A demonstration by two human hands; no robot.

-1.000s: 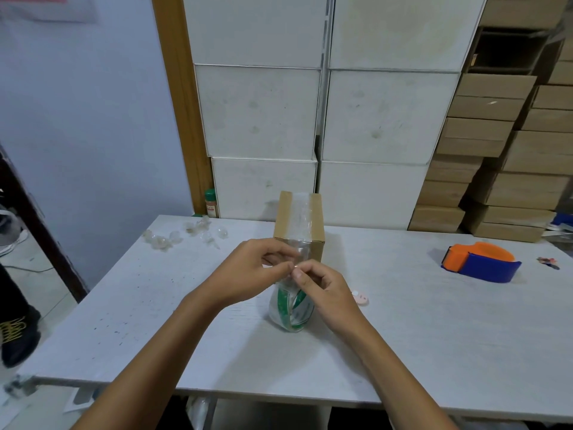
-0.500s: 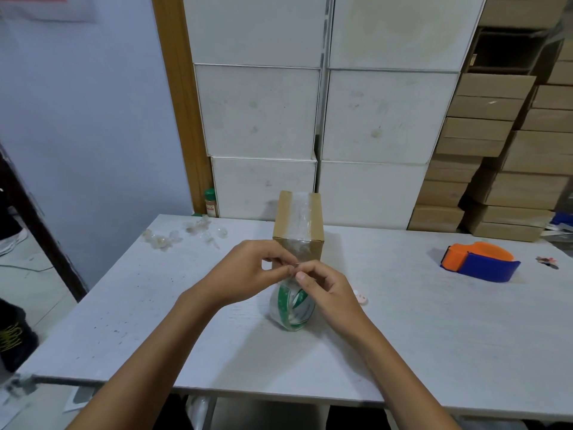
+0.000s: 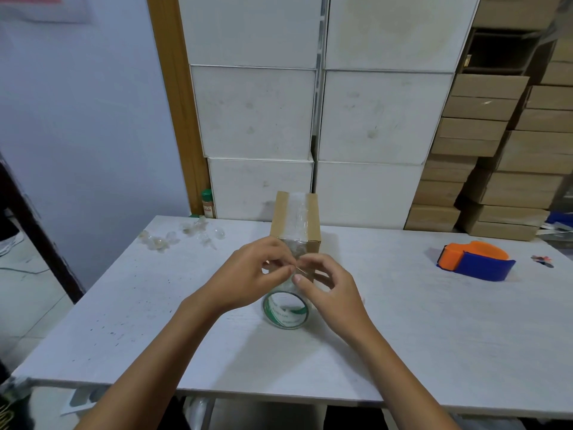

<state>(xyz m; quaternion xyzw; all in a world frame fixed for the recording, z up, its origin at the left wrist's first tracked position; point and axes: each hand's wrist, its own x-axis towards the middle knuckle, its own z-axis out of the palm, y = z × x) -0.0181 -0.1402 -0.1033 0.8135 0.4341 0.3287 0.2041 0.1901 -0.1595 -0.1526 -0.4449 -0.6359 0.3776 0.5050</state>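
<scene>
So both hands were up over the middle of the counter (image 3: 434,336), fingertips meeting right in front of the box (image 3: 296,221). The left hand (image 3: 248,274) had thumb and forefinger pinched on the loose end (image 3: 290,284) of the clear tape, and the right hand (image 3: 330,290) was pinching the same bit from the other side, its other fingers curled. The roll (image 3: 286,311) sat on edge on the counter just under the hands, green print showing inside the core, with the crinkly loose end running up from it to the fingertips. The box stood upright right behind the roll, with a wide band of clear tape over its top and down the front. Off to the right, well apart from all that, an orange and blue dispenser (image 3: 476,263) lay on the counter. At the far left corner lay a scatter of crumpled tape scraps (image 3: 173,235), and a little green-capped bottle (image 3: 207,203) stood past the edge by the wall. Behind it all were stacked white boxes (image 3: 254,113) and brown cartons (image 3: 483,144).
</scene>
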